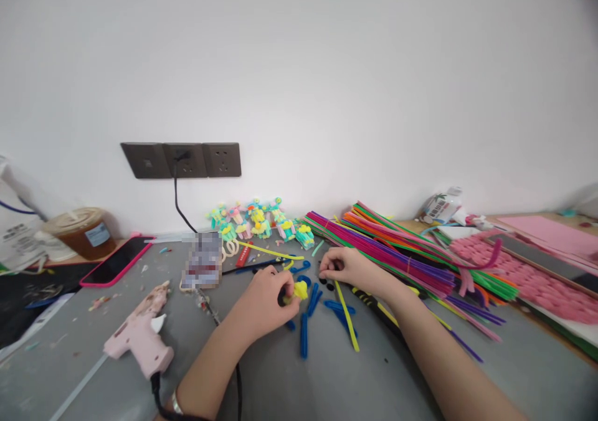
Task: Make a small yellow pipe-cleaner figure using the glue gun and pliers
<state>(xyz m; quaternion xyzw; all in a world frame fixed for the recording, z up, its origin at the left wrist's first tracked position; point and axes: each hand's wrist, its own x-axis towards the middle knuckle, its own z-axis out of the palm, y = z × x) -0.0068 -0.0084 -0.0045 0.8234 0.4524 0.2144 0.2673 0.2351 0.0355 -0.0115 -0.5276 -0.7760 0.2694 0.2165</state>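
My left hand [271, 293] is closed around a small bent yellow chenille piece [300, 289], which sticks out past the fingertips. Part of something dark shows under those fingers. To its right, my right hand [343, 265] has its fingers curled together low over the table; what they pinch, if anything, is too small to make out. Small black discs [330, 286] lie just below those fingertips. A straight yellow pipe cleaner [346, 315] runs toward me from under the right hand. Between and below the hands lie several folded blue pipe cleaner pieces [304, 334].
A pink glue gun [142, 334] lies at left, its cord running toward me. Beyond are a phone [116, 262], a lidded cup [84, 231] and several pastel chenille figures [259, 222]. Bundled pipe cleaners [387, 253] and black-yellow pliers handles [376, 306] lie right, near a pink mat [537, 278].
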